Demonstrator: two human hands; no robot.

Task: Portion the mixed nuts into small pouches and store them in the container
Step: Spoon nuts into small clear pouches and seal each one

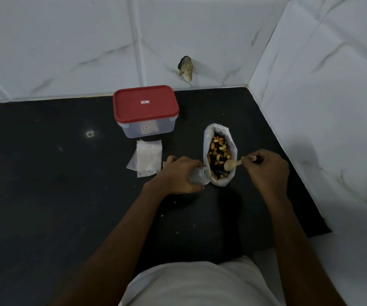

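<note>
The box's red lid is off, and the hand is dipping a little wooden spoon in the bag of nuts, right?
No, the red lid sits closed on the box, as the head view shows. The rest is right: the right hand holds a little wooden spoon in the bag of nuts.

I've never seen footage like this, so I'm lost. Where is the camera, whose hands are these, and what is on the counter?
There is no machine here. The single picture comes from a camera worn on a person's head, looking down at their two bare hands. The left hand holds a small clear pouch. The right hand pinches a wooden spoon, its bowl inside the open bag of mixed nuts. On the black counter also lie spare pouches and a clear container with its red lid on.
</note>
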